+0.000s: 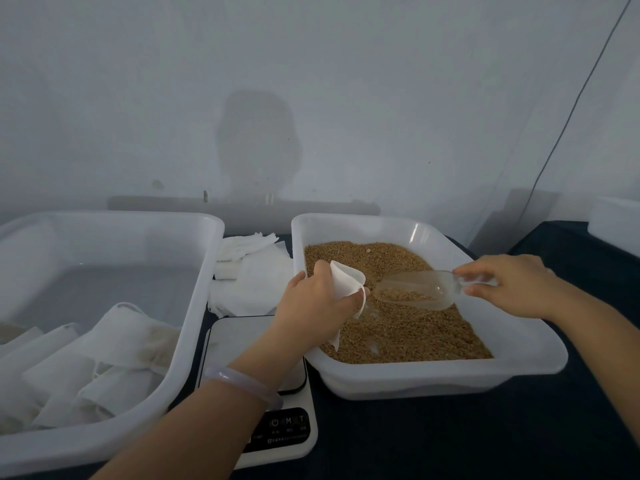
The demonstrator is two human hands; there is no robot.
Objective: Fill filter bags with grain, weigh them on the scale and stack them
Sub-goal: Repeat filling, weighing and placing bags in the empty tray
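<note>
Hands over the grain tray (pixel 429 379) — my left hand (pixel 313 299) grips an open filter bag (pixel 343 282), my right hand (pixel 505 282) pinches the scoop (pixel 415 289).

Readable marks sit on one item only: the scale (pixel 258 344), near middle of the dark surface (pixel 450 441).

Its black control panel (pixel 289 434), at the near edge of the scale, carries three white signs in a row:
- power symbol (pixel 275 423), left
- letter "M" (pixel 288 420), middle
- letter "T" (pixel 302 419), right

A tiny caption sits under each sign, too small to read. Below these, one line of fine white print runs across the panel, its characters blurred and not legible.

The left forearm (pixel 221 410) covers the panel's left part, so whatever is printed there is hidden.
</note>
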